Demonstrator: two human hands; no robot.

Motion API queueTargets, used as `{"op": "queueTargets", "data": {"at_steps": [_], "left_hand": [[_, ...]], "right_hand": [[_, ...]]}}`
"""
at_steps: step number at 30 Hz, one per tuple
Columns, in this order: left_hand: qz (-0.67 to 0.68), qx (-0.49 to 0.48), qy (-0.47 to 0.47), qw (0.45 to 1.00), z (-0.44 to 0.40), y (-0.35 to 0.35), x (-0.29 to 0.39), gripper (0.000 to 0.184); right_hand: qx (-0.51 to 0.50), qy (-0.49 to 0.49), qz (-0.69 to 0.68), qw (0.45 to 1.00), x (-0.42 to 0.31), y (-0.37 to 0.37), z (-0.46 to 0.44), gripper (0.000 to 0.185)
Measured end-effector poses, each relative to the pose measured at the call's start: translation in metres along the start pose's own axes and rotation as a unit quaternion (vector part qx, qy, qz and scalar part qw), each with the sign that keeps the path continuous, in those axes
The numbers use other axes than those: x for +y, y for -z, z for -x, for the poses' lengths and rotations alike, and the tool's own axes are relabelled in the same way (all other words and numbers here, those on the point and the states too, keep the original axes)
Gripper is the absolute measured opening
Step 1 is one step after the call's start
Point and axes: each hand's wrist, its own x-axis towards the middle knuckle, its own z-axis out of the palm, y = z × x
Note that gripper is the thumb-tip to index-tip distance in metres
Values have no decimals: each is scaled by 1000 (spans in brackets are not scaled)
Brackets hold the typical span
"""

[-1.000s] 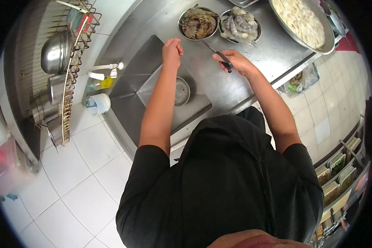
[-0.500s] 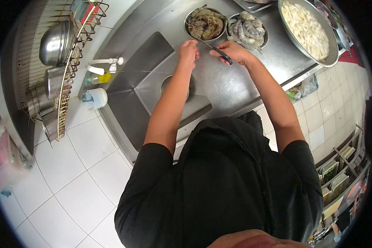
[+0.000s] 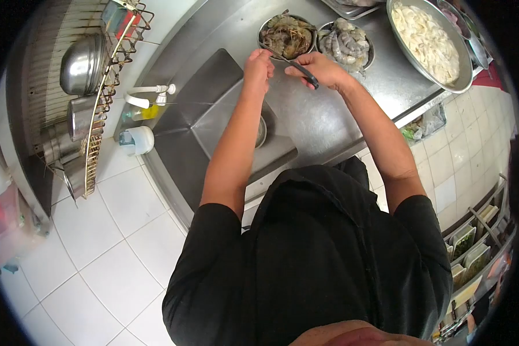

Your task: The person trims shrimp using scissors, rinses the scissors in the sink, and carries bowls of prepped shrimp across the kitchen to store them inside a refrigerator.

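Observation:
My right hand (image 3: 323,70) is wrapped round the black handle of a knife (image 3: 307,75), whose thin blade points up and left over the near rim of a metal bowl. My left hand (image 3: 258,69) is closed beside the blade's tip; what its fingers pinch, if anything, is hidden. Brownish shrimp heads and shells (image 3: 287,36) fill that bowl (image 3: 263,51). Right beside it, a second metal bowl (image 3: 371,57) holds grey shrimp (image 3: 345,43) in a heap.
A steel sink (image 3: 196,147) lies under my left forearm, with a white faucet (image 3: 147,92) at its left. A large metal bowl (image 3: 464,83) of pale pieces stands at the right. The wire rack (image 3: 101,98) on the left wall holds stacked bowls (image 3: 81,63).
Both hands have shifted slightly up and left, and the knife with them. The blade now reaches further over the shell bowl. The view has tilted a little.

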Motion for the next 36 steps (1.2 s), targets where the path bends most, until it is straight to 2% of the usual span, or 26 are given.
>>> {"op": "queueTargets", "data": {"at_steps": [7, 13, 17, 19, 21, 24, 36], "left_hand": [[-1, -28, -89, 996, 1, -2, 54, 13], [-11, -59, -117, 991, 4, 3, 86, 12], [-15, -63, -108, 992, 4, 9, 92, 12], [-30, -55, -111, 992, 8, 8, 93, 12], [-40, -54, -113, 991, 9, 8, 94, 12], [-42, -59, -113, 991, 9, 8, 94, 12], [-43, -65, -112, 991, 14, 5, 90, 13]], "right_hand": [[-2, 22, -12, 1000, -48, 6, 9, 35], [24, 25, 67, 997, -59, 20, 25, 38], [20, -40, -42, 998, -33, 21, 37, 42], [113, 15, 137, 984, -13, 6, 36, 44], [209, 59, 313, 925, -3, -10, 31, 53], [249, 106, 399, 876, -6, -23, 24, 49], [238, 89, 452, 855, -23, -32, -10, 39]]}}
